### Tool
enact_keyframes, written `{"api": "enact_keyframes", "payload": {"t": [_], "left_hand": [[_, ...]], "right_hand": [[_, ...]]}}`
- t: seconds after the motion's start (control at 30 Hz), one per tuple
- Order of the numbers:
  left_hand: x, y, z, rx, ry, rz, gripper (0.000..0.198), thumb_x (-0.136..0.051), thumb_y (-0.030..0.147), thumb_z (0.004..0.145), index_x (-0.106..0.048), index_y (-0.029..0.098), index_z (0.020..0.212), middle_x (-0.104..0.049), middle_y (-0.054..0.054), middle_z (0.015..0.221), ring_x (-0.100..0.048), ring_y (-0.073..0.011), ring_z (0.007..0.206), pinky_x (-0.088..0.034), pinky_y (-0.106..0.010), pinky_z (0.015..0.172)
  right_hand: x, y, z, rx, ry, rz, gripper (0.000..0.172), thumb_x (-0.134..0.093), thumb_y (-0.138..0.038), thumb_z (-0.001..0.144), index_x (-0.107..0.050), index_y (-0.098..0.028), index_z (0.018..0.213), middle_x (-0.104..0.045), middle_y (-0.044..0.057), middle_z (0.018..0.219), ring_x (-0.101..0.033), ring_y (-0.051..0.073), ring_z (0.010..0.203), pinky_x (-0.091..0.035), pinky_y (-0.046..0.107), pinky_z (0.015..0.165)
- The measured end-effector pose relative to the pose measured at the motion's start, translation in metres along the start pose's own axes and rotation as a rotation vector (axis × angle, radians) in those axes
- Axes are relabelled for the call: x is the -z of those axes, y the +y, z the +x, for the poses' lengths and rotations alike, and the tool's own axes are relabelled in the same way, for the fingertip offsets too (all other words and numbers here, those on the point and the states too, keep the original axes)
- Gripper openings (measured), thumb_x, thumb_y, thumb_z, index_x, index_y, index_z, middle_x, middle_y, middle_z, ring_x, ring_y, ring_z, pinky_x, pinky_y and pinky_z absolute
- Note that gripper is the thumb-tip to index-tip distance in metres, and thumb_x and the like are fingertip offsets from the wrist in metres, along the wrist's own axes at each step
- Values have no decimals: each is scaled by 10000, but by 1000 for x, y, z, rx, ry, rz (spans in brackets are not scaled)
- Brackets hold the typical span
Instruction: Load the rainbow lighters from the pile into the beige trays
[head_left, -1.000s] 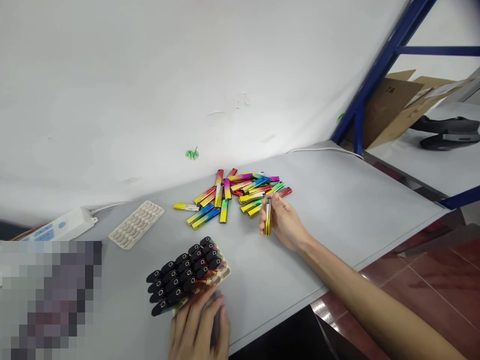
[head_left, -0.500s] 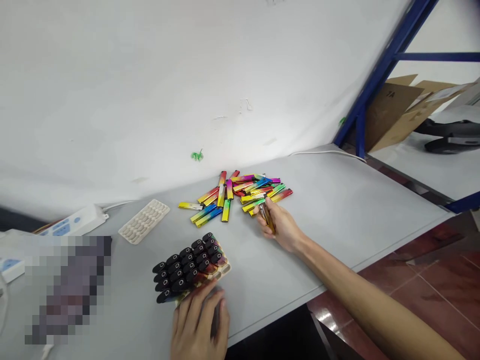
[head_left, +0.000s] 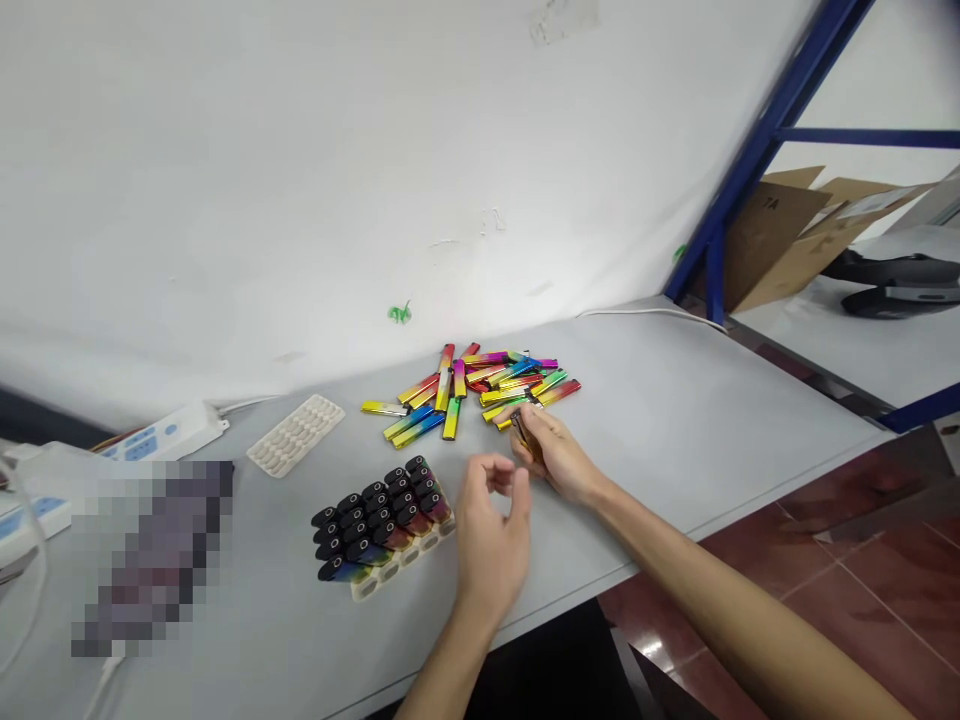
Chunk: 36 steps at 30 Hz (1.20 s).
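Note:
A pile of several rainbow-coloured sticks (head_left: 480, 385) lies on the grey table (head_left: 675, 420) near the wall. My right hand (head_left: 559, 455) rests at the pile's near edge, closed on one gold-brown stick (head_left: 523, 430). My left hand (head_left: 491, 530) hovers above the table just left of the right hand, fingers curled and apart, holding nothing. Left of it, a cream tray (head_left: 401, 570) holds several sticks standing with their black caps (head_left: 375, 515) up.
A second, empty cream tray (head_left: 296, 435) lies further back on the left. White power strips (head_left: 169, 435) and a cable sit at the far left beside a pixelated patch. A blue rack post (head_left: 739, 180), cardboard (head_left: 795, 235) and another table stand at the right.
My left hand has lifted off the front of the filled tray and moved up and right towards the right hand. The right hand has tipped its stick down by the pile.

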<state>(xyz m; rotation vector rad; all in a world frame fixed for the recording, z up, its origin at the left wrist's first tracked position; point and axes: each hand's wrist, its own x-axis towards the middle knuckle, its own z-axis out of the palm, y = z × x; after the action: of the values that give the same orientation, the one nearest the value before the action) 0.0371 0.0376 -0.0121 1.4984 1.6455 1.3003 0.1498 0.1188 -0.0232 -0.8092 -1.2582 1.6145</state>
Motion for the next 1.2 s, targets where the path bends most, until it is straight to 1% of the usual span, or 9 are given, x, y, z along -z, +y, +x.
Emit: {"api": "enact_keyframes", "payload": {"t": [0.07, 0.17, 0.27, 0.37, 0.53, 0.8, 0.93, 1.1, 1.2], "left_hand": [[-11, 2, 16, 61, 15, -129, 162, -547, 365, 908, -530, 207, 941, -640, -32, 885, -608, -155, 809, -496, -307, 764], [-19, 0, 29, 110, -12, -278, 196, -576, 390, 883, -537, 199, 897, -625, -28, 842, -593, -151, 761, -489, -297, 730], [-20, -2, 31, 121, -29, -371, 206, -607, 387, 861, -541, 194, 835, -599, -12, 785, -571, -139, 717, -480, -278, 702], [-19, -2, 30, 134, -35, -424, 196, -625, 364, 848, -540, 191, 812, -587, 1, 759, -558, -128, 694, -478, -268, 699], [-18, -3, 29, 189, -31, -505, 202, -664, 347, 812, -544, 184, 809, -581, 7, 755, -561, -121, 689, -482, -263, 698], [-19, -1, 28, 198, -7, -549, 177, -669, 312, 799, -552, 179, 803, -570, 8, 776, -564, -111, 699, -480, -252, 708], [-19, -1, 27, 214, 15, -570, 172, -674, 300, 788, -556, 175, 792, -568, 6, 770, -567, -115, 697, -481, -250, 696], [-20, -3, 25, 198, 40, -559, 165, -668, 303, 801, -567, 173, 787, -572, 5, 770, -561, -114, 704, -477, -246, 706], [-20, -5, 25, 185, 50, -557, 170, -673, 312, 799, -574, 174, 785, -569, 7, 768, -550, -114, 703, -474, -237, 688]], "right_hand": [[0, 1, -1, 16, 11, -22, 479, -424, -604, 945, -651, -201, 1067, -349, -79, 504, -253, 77, 409, -227, 204, 388], [1, 1, -3, 1, 19, -65, 552, -418, -641, 930, -686, -181, 1078, -324, -66, 503, -293, 95, 453, -257, 223, 432], [0, 0, -5, 13, 17, -134, 605, -403, -661, 924, -709, -166, 1088, -325, -52, 503, -319, 111, 495, -259, 237, 465], [-1, -2, -6, 40, 11, -182, 630, -387, -664, 928, -722, -154, 1083, -325, -45, 512, -337, 119, 523, -277, 248, 489], [-3, -4, -6, 54, -19, -187, 652, -383, -677, 923, -728, -138, 1047, -337, -45, 528, -317, 109, 525, -270, 243, 485], [-4, -3, -8, 41, 1, -163, 632, -401, -705, 895, -729, -167, 953, -358, -32, 579, -283, 98, 514, -242, 242, 466], [-4, 0, -8, 26, -4, -160, 611, -403, -693, 900, -725, -176, 951, -339, -38, 565, -262, 101, 501, -234, 246, 466], [-4, 4, -9, 69, 1, -204, 579, -375, -647, 938, -722, -185, 979, -339, -38, 567, -280, 103, 508, -228, 247, 482], [-6, 5, -10, 84, 21, -233, 564, -370, -634, 946, -721, -192, 955, -339, -37, 564, -287, 107, 511, -235, 250, 487]]}}
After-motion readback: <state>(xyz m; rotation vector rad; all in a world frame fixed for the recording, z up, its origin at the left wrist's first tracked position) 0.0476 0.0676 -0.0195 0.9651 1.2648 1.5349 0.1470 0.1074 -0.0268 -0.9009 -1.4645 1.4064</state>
